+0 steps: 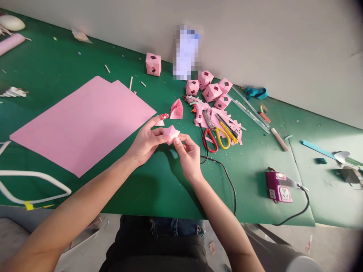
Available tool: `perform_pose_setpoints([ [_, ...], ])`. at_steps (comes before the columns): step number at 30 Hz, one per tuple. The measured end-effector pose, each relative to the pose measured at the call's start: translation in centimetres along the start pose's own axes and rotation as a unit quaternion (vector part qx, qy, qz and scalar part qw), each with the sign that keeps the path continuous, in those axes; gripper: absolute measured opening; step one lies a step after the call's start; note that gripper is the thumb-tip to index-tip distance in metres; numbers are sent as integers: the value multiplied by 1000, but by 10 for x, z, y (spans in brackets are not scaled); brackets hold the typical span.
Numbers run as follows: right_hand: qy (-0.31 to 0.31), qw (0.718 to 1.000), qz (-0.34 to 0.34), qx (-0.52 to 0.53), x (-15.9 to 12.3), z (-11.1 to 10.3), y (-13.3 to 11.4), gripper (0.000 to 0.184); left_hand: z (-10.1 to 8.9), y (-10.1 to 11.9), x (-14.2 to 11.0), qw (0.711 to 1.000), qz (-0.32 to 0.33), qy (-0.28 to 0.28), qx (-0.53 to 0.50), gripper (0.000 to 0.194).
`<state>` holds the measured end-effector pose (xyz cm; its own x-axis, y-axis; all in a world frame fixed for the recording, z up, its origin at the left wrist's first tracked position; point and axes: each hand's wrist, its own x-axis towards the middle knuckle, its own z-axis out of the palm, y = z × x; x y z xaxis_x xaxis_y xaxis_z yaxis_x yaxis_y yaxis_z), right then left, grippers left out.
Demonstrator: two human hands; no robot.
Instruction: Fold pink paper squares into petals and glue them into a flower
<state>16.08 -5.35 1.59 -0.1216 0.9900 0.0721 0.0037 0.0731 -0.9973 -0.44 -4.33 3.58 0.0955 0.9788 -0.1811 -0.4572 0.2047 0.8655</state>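
Observation:
Between my two hands, above the green table, is a small pink folded paper star [170, 134]. My left hand [147, 139] pinches its left side, with the index finger, wrapped in something red, raised away from it. The thumb and fingers of my right hand [187, 151] grip the star's lower right edge. Just beyond the star stands another folded pink paper piece [177, 109], touching neither hand. A small pale paper bit [160, 123] shows behind my left fingers, partly hidden.
Pink sheets [82, 121] lie at left. Folded paper balls [212, 92] cluster at back right, near a glue gun [200, 113], scissors [211, 139] and paper strips [238, 128]. A black cord [227, 173] runs to the front edge. A purple power socket [279, 187] sits right.

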Motion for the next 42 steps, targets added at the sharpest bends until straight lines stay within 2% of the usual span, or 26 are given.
perform_pose_setpoints([
  [2,-14,999,-8,-46,0,0,1,37,-1,-1,1,1000,1,9,-4,79],
  [4,-4,990,-43,-131,1,-4,1,31,-2,-1,0,1000,11,17,17,80],
  [8,87,948,-159,-262,2,-14,-6,15,-1,1,-4,991,60,33,112,78],
  [11,128,923,-217,-290,3,-19,-12,18,0,1,-7,982,83,38,163,77],
  [14,127,912,-238,-308,3,-21,-13,16,1,0,-8,979,92,23,182,77],
  [21,86,919,-235,-306,4,-21,-11,13,-1,-2,-9,963,106,-2,247,74],
  [23,66,931,-220,-285,4,-23,-13,10,-2,0,-10,953,113,-8,279,72],
  [26,18,956,-162,-246,5,-28,-18,8,-2,4,-11,941,119,-37,314,69],
  [30,-64,981,-76,-165,8,-38,-22,13,-4,7,-12,926,135,-84,343,67],
  [33,-114,987,-25,-114,11,-43,-21,22,-6,6,-11,923,122,-129,342,65],
  [35,-118,989,-4,-89,13,-44,-20,27,-6,6,-10,932,103,-136,320,69],
  [39,-87,994,59,-24,14,-41,-20,34,-6,7,-8,963,77,-98,240,92],
  [42,-69,991,109,27,13,-39,-22,36,-6,8,-6,976,57,-62,203,87],
])
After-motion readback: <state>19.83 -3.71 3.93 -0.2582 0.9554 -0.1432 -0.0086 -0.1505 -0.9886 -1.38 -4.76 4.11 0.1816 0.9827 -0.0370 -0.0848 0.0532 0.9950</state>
